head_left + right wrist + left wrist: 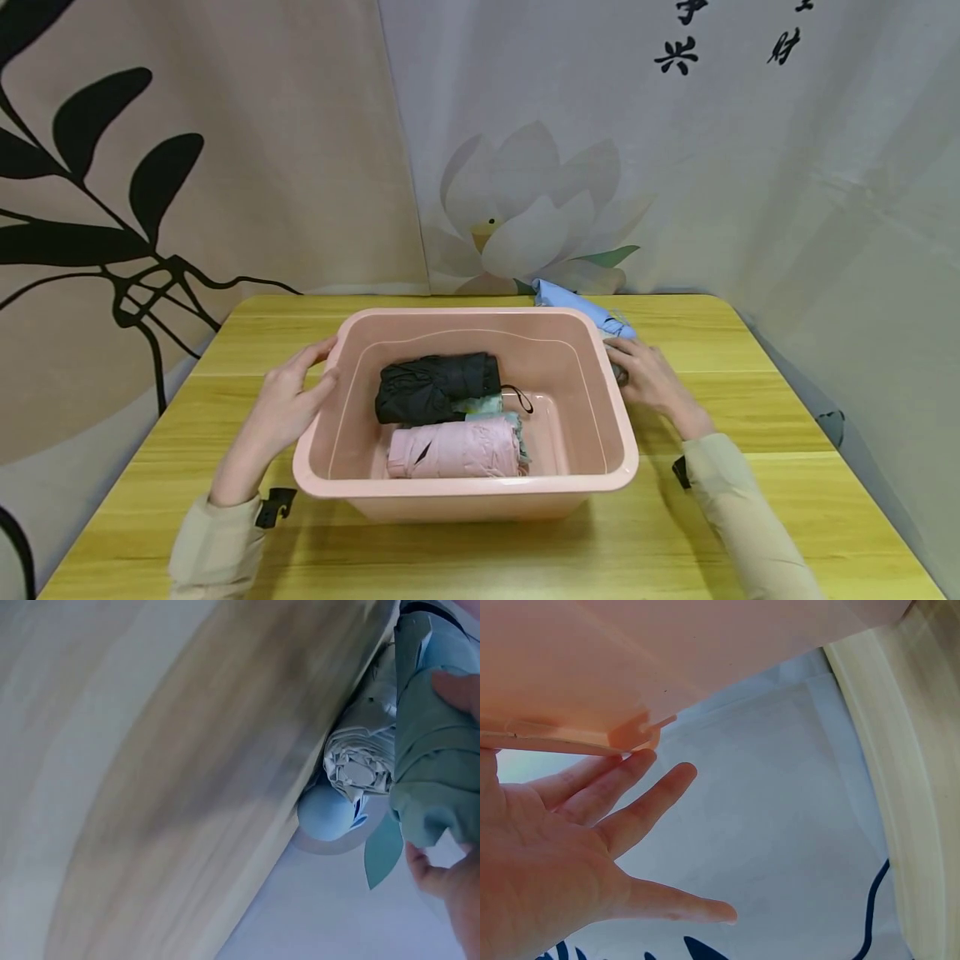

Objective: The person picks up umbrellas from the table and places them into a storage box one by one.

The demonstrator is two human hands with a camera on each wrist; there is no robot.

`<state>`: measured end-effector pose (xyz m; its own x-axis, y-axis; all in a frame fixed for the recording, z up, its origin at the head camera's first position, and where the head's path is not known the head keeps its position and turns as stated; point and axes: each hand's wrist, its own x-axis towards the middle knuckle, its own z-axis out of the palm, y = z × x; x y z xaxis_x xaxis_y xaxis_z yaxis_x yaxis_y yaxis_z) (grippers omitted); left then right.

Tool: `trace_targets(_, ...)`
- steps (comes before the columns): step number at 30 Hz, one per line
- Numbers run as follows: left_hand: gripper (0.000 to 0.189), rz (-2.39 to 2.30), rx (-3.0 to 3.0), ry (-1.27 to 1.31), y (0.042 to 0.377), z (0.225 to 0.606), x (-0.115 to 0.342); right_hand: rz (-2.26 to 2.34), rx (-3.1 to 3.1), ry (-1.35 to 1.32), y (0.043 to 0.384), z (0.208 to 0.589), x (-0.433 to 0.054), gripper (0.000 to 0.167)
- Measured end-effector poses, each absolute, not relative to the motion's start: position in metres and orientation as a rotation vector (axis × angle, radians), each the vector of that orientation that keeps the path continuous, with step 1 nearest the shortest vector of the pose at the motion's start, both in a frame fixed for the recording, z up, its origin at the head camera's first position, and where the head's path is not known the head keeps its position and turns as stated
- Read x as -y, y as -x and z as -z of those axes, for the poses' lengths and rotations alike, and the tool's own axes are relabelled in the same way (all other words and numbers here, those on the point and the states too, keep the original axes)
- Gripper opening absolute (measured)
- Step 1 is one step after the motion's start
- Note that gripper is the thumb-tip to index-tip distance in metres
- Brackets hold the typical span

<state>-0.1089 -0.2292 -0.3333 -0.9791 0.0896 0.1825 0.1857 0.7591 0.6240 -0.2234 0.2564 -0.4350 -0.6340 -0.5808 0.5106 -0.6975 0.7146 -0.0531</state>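
Note:
A pink plastic tub [465, 487] stands on the table. Inside lie a black folded umbrella [438, 387], a pink folded umbrella [457, 448] and, partly hidden between them, a pale green item [483, 406]. My left hand [288, 404] touches the tub's left rim, its fingers [649, 806] spread and fairly straight in the left wrist view. Beyond the tub's right side, my right hand [652, 379] grips a grey-green folded umbrella [435, 750], thumb on one side. Beside that lie a pale grey rolled umbrella [364, 742] and a blue folded umbrella [585, 307].
The yellow wooden table [720, 517] ends at a printed curtain [750, 167] along the back. A black strap [276, 507] sits at the left wrist, another strap [681, 472] at the right.

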Motion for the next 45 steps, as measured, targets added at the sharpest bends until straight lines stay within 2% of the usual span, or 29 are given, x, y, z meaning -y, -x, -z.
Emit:
trace_targets(10, 0.051, 0.983, 2.809, 0.225, 0.108, 0.332, 0.229, -0.337, 2.473, -0.919, 0.218, 0.427, -0.262, 0.057)
trace_targets(18, 0.052, 0.985, 2.817, 0.226, 0.110, 0.332, 0.229, -0.366, 2.377, -0.885, 0.218, 0.421, -0.267, 0.052)
trace_targets(25, 0.052, 0.983, 2.825, 0.224, 0.110, 0.331, 0.229, -0.336, 2.308, -0.826, 0.217, 0.414, -0.271, 0.055)
trace_targets(45, 0.051, 1.000, 2.799, 0.237, 0.109, 0.334, 0.229, -0.355, 2.230, -0.714, 0.217, 0.389, -0.274, 0.052)
